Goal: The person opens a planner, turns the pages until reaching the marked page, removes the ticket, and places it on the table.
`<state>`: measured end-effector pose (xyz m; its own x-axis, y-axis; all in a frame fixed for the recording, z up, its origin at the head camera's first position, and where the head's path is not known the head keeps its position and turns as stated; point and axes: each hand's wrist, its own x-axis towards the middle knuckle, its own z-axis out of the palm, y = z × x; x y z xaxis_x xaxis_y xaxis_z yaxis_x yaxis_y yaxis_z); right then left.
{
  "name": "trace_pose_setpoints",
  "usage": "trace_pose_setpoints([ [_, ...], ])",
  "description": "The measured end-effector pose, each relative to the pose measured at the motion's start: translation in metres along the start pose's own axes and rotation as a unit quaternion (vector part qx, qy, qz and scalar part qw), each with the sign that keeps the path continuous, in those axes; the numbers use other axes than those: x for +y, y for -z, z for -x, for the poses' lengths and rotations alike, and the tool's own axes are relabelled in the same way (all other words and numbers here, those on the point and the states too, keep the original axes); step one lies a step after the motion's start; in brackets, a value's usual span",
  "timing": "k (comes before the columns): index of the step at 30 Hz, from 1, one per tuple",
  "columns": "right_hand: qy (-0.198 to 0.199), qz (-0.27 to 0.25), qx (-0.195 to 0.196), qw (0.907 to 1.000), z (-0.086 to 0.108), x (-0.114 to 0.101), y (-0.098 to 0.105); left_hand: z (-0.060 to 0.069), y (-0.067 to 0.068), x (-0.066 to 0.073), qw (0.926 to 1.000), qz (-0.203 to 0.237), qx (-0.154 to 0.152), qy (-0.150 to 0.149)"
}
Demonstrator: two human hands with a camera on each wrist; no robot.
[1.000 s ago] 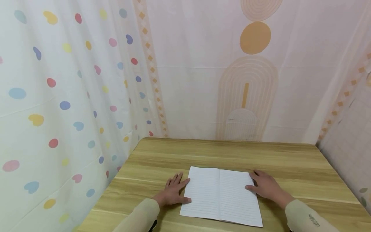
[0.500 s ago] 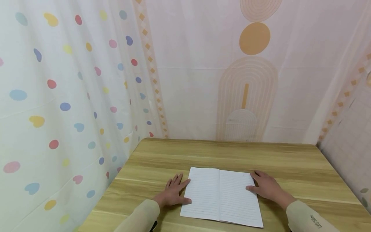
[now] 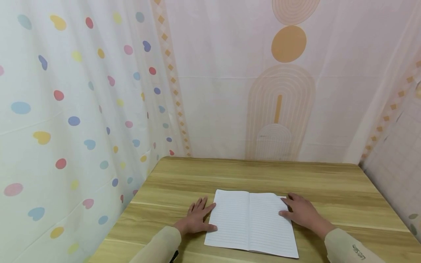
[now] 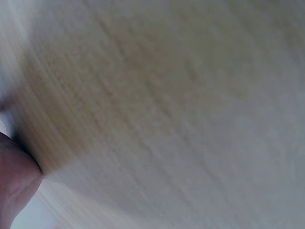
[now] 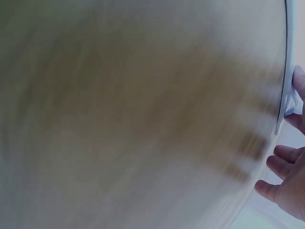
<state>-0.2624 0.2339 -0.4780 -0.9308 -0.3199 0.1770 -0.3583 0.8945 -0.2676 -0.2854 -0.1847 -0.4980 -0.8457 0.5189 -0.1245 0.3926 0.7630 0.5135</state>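
An open notebook with ruled white pages lies flat on the wooden table. My left hand rests at its left edge, fingers spread, with thumb and index fingertip on the left page. At the other side, my right hand has its thumb on the right page and its index finger at the upper right corner, where the page edge bends up slightly. The other right fingers sit apart from the paper, loosely bent. Only part of the left hand shows in the left wrist view.
The wooden table extends behind and on both sides of the notebook. A dotted curtain hangs along the left, and a patterned curtain closes off the back.
My right index finger has shifted slightly left at the upper right page corner, which now bends up. The left hand has stayed in place.
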Motion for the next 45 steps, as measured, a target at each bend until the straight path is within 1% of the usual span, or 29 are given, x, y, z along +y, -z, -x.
trace_pose_setpoints([
  [2,0.008,-0.010,0.011,0.9999,0.000,-0.002,-0.001,0.001,0.000,0.001,1.0000,0.000,0.001,-0.001],
  [4,0.005,-0.030,0.017,0.9994,-0.002,-0.005,0.000,0.002,0.001,0.002,1.0000,0.001,-0.001,0.000],
  [6,-0.012,-0.072,0.020,0.9971,-0.004,-0.008,0.001,0.003,0.002,0.003,1.0000,0.003,-0.002,-0.001],
  [8,-0.040,-0.132,0.015,0.9903,-0.007,-0.013,0.005,0.003,0.003,0.004,1.0000,0.005,-0.004,-0.001],
  [11,-0.079,-0.224,0.008,0.9714,-0.010,-0.021,0.013,0.004,0.004,0.005,1.0000,0.006,-0.004,-0.002],
  [13,-0.100,-0.275,-0.002,0.9563,-0.013,-0.027,0.019,0.004,0.004,0.006,1.0000,0.006,-0.004,-0.002],
  [14,-0.104,-0.300,-0.006,0.9481,-0.014,-0.030,0.022,0.004,0.004,0.006,1.0000,0.006,-0.003,-0.002],
  [16,-0.110,-0.352,-0.009,0.9295,-0.016,-0.037,0.027,0.004,0.004,0.005,1.0000,0.006,-0.003,-0.002],
  [19,-0.112,-0.428,-0.007,0.8966,-0.017,-0.048,0.032,0.004,0.004,0.006,1.0000,0.006,-0.002,-0.002],
  [20,-0.111,-0.448,-0.006,0.8869,-0.018,-0.051,0.033,0.005,0.004,0.006,1.0000,0.006,-0.002,-0.002],
  [21,-0.110,-0.462,-0.005,0.8799,-0.018,-0.055,0.034,0.005,0.004,0.006,1.0000,0.006,-0.002,-0.002],
  [23,-0.105,-0.480,-0.008,0.8708,-0.019,-0.062,0.035,0.005,0.004,0.006,1.0000,0.007,-0.003,-0.003],
  [26,-0.106,-0.486,-0.018,0.8671,-0.018,-0.070,0.033,0.005,0.003,0.006,1.0000,0.007,-0.005,-0.004],
  [29,-0.101,-0.480,-0.028,0.8711,-0.017,-0.076,0.028,0.005,0.004,0.006,0.9999,0.008,-0.005,-0.004],
  [31,-0.082,-0.472,-0.037,0.8769,-0.016,-0.079,0.023,0.005,0.004,0.006,1.0000,0.007,-0.005,-0.004],
  [32,-0.064,-0.466,-0.042,0.8816,-0.016,-0.081,0.021,0.005,0.004,0.005,1.0000,0.008,-0.004,-0.004],
  [33,-0.042,-0.452,-0.045,0.8897,-0.015,-0.082,0.018,0.005,0.004,0.005,1.0000,0.008,-0.004,-0.004],
  [34,-0.017,-0.433,-0.049,0.8998,-0.014,-0.084,0.015,0.005,0.004,0.005,0.9999,0.009,-0.004,-0.004],
  [35,0.009,-0.412,-0.051,0.9098,-0.013,-0.086,0.012,0.005,0.004,0.004,0.9999,0.009,-0.004,-0.005],
  [36,0.036,-0.383,-0.052,0.9217,-0.012,-0.088,0.010,0.005,0.003,0.004,0.9999,0.011,-0.003,-0.006],
  [38,0.086,-0.318,-0.052,0.9428,-0.009,-0.093,0.004,0.005,0.003,0.003,0.9999,0.011,-0.003,-0.007],
  [39,0.105,-0.281,-0.053,0.9526,-0.007,-0.095,0.001,0.004,0.003,0.003,0.9999,0.011,-0.004,-0.006],
  [40,0.125,-0.245,-0.058,0.9597,-0.006,-0.097,-0.001,0.004,0.003,0.002,0.9999,0.012,-0.004,-0.005],
  [42,0.160,-0.177,-0.068,0.9687,-0.003,-0.101,-0.006,0.002,0.002,0.002,0.9997,0.024,0.004,-0.006],
  [44,0.179,-0.121,-0.087,0.9726,0.000,-0.103,-0.011,0.001,0.002,0.003,0.9989,0.044,0.015,-0.003],
  [45,0.185,-0.099,-0.095,0.9731,0.001,-0.104,-0.013,0.001,0.002,0.003,0.9983,0.055,0.020,0.000],
])
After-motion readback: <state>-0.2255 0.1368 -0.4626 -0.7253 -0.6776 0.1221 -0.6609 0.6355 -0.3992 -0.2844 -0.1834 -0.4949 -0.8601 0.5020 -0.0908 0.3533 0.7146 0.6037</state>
